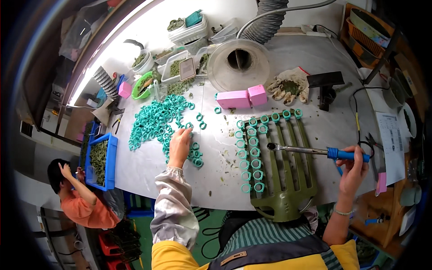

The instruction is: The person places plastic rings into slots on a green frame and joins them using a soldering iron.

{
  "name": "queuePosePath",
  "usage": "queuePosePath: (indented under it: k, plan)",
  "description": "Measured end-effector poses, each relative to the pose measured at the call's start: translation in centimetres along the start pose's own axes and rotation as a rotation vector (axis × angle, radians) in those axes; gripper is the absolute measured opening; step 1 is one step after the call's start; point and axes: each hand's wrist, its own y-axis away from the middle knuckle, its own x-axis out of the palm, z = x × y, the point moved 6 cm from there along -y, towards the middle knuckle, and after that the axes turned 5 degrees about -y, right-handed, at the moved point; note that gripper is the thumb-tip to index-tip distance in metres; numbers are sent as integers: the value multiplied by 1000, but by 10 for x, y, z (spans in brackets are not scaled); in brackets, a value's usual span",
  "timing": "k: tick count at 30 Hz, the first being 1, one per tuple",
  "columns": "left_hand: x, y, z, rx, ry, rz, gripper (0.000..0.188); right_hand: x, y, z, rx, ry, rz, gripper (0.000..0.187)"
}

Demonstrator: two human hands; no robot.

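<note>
My left hand (180, 144) is at the right side of a heap of small teal rings (155, 118), its fingers drawn together on a teal ring (189, 125) at their tips. In my right hand (354, 167) is a soldering iron (315, 151) with a blue handle, its metal shaft pointing left. The dark tip hovers over an olive-green rack (288, 198) with several long parallel bars. Teal rings (255, 152) stand along its two left bars, and more sit at the far ends of the other bars.
Behind the rack lie pink blocks (234, 100), a soiled glove (290, 85) and a black stand (325, 87). A clear round hood (238, 65) stands at the back beside plastic tubs (175, 67) of green pieces. To the left are a blue crate (102, 162) and a seated person (87, 204) in orange.
</note>
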Motion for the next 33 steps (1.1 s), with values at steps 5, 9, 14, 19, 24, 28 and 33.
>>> queuePosePath:
  k: [5,9,14,19,24,28,33]
  plan:
    - [12,-2,16,13,-50,-64,30,-1,0,0,-8,2,42,33]
    - [18,-8,19,-67,131,-56,22,-3,2,2,-7,3,14,33]
    - [3,-13,2,-276,350,-58,20,-7,4,4,-22,31,-9,33]
    - [-17,-18,-135,9,786,210,31,-11,3,6,-6,35,-8,32]
    - [-10,-15,-215,238,672,255,29,-6,4,0,-14,33,26,30]
    - [0,-22,-233,370,485,110,31,-2,5,-13,15,29,43,31]
    - [15,-27,-238,407,428,195,28,11,3,-27,34,6,136,30]
